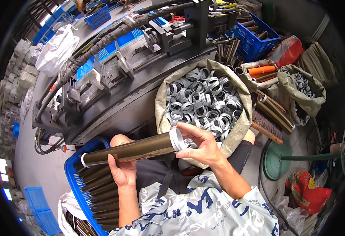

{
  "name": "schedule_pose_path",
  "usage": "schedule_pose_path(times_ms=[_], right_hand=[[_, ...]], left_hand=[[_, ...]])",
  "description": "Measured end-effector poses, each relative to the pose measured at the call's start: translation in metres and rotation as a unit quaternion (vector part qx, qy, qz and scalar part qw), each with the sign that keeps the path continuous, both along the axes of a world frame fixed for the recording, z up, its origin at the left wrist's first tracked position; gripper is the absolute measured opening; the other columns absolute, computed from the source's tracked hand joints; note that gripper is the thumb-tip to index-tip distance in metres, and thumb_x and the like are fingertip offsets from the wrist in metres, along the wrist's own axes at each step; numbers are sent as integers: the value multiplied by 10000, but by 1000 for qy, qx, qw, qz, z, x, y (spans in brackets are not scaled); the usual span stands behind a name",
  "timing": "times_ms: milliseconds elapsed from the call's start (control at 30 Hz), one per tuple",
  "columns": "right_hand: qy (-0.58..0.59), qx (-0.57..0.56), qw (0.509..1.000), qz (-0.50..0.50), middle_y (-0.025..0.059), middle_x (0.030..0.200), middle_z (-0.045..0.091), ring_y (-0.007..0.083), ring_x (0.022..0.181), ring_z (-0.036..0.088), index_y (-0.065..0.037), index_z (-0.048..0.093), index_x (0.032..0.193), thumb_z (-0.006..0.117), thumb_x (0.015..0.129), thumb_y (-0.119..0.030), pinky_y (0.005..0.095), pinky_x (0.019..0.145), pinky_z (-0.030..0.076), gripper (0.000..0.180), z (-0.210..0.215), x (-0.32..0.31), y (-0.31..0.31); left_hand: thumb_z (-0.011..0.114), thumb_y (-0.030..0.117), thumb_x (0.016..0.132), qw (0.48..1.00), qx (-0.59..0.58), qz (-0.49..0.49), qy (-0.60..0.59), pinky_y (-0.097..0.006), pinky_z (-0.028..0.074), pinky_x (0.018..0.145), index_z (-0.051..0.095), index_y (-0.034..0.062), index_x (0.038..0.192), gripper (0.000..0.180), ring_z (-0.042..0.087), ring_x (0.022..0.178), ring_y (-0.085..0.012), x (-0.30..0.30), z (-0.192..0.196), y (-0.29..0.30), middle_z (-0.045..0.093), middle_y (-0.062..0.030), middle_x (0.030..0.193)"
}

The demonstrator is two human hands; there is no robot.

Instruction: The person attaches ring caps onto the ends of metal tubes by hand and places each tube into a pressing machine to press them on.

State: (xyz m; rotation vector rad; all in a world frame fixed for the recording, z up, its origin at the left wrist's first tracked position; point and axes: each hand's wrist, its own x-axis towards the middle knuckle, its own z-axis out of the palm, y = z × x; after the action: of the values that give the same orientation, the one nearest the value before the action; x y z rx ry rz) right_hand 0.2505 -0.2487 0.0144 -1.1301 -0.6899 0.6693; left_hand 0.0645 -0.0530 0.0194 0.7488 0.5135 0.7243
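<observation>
A long bronze-coloured tube (131, 151) lies across my lap area, held nearly level with its right end slightly higher. My left hand (122, 171) supports it from below, its thumb against the near side and its other fingers mostly hidden behind the tube. At the tube's right end sits a white threaded ring (176, 140); my right hand (201, 144) grips that ring between thumb and fingers. Another white rim (83, 160) shows at the tube's left end. Just beyond my right hand, a woven sack (162, 96) stands full of loose grey-white rings (204, 96).
Similar tubes (101, 196) fill a blue crate (71, 185) at my left. A dark metal machine (113, 98) stands ahead. To the right are a brush (268, 128), a green round base (276, 161) and a smaller ring sack (312, 104). Another blue crate (255, 47) stands farther back.
</observation>
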Motion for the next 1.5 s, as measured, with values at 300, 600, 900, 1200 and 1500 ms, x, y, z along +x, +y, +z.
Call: schedule_pose_path(times_ms=[300, 600, 900, 1200, 1500], right_hand=[[57, 64, 995, -41, 118, 1208, 646, 199, 1106, 626, 33, 549, 1347, 927, 636, -61, 365, 997, 494, 810, -4, -9, 5], [103, 75, 992, 4, 125, 1188, 671, 164, 1050, 643, 38, 532, 1365, 857, 730, -18, 321, 955, 508, 716, -9, -5, 8], [196, -52, 979, 29, 67, 986, 727, 112, 828, 661, 36, 709, 1119, 711, 913, -159, 260, 752, 535, 284, -9, 6, 13], [181, -127, 972, -77, 188, 1066, 707, 215, 833, 712, 71, 610, 1230, 647, 920, -137, 333, 790, 592, 375, -29, 9, -8], [164, -8, 981, 100, 180, 1003, 717, 186, 781, 687, 73, 569, 1290, 629, 973, -272, 314, 722, 557, 472, 13, -1, 8]], left_hand=[[650, 547, 886, 1000, -7, 13, 1, -344, 550, 875, 460, 57, 1342, 696, 602, 1077, -212, 7, 3, -4, 574, -82, 1183], [663, 510, 891, 999, -27, 19, -3, -363, 551, 919, 464, 71, 1347, 663, 609, 1086, -219, 5, -7, 2, 576, -79, 1208], [648, 541, 889, 999, -39, 4, -3, -411, 506, 1005, 500, 44, 1325, 677, 608, 1138, -246, -9, -10, 18, 611, -103, 1237], [757, 277, 829, 994, 65, 86, -9, -399, 525, 847, 510, 37, 1245, 540, 632, 972, -225, -6, 32, 34, 624, -114, 1095], [702, -8, 546, 571, 758, 3, 315, -434, 511, 792, 608, 58, 1159, 624, 640, 896, -365, -37, 75, 56, 674, -138, 979]])
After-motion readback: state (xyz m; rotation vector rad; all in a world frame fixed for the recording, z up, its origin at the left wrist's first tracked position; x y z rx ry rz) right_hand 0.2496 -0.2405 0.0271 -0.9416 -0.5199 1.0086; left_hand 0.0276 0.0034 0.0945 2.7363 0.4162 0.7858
